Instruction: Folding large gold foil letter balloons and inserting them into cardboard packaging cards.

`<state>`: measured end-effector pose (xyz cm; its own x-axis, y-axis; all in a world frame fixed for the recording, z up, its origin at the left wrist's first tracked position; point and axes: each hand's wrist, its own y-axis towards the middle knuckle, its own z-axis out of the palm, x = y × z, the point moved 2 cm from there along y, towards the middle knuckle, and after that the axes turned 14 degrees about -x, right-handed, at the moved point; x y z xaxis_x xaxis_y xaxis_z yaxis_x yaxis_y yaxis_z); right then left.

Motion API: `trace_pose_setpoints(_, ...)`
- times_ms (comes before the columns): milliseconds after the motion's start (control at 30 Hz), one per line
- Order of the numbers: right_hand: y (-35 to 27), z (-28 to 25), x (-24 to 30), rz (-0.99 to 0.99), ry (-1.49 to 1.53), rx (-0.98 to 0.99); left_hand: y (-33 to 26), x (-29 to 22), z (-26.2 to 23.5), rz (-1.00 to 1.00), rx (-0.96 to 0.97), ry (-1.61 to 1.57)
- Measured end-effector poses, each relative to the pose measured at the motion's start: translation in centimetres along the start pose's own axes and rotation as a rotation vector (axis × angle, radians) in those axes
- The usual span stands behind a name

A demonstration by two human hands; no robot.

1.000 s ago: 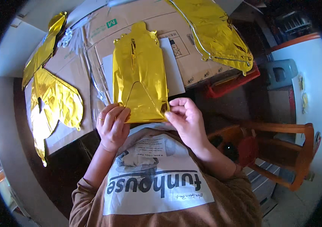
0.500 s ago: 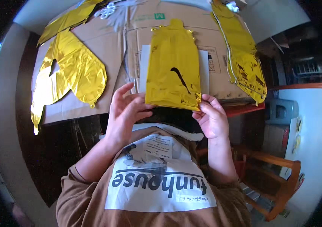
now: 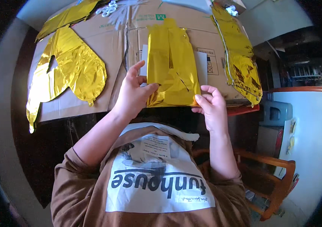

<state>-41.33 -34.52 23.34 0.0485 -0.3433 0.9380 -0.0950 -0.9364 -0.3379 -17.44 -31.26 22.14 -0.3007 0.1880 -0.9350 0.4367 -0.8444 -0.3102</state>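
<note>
A folded gold foil balloon [image 3: 176, 62] lies in front of me over a white sheet [image 3: 201, 68], its lower edge at the cardboard's near edge. Creases run down its front, and a thin dark slit shows low on its right half. My left hand [image 3: 133, 94] is closed at its lower left edge, thumb pressed on the foil, forefinger raised. My right hand [image 3: 211, 106] pinches the lower right corner between thumb and fingers. The fingertips under the foil are hidden.
The flattened cardboard [image 3: 110, 49] covers the tabletop. An unfolded gold foil balloon [image 3: 81, 72] lies at left, a gold foil stack [image 3: 68, 19] behind it. More folded gold foil [image 3: 240, 56] lies at right. White-handled scissors [image 3: 108, 8] sit far back. A wooden chair [image 3: 270, 181] stands lower right.
My left hand has moved up and right, its thumb now over the foil's left edge. New creases cross the foil, and the dark slit looks narrower. The right hand stays at its corner.
</note>
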Motion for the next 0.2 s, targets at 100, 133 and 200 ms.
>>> trace_pose_setpoints(100, 0.5, 0.3, 0.2, -0.067, -0.081, -0.028, 0.3, -0.7, 0.0, -0.056, -0.014, 0.104)
trace_pose_setpoints(133, 0.5, 0.2, 0.3, -0.071, -0.077, -0.030, 0.7, -0.7, 0.0, -0.111, -0.007, 0.022)
trace_pose_setpoints(200, 0.6, 0.4, 0.5, -0.067, -0.074, -0.027, 1.1, -1.3, 0.0, -0.091, 0.005, 0.070)
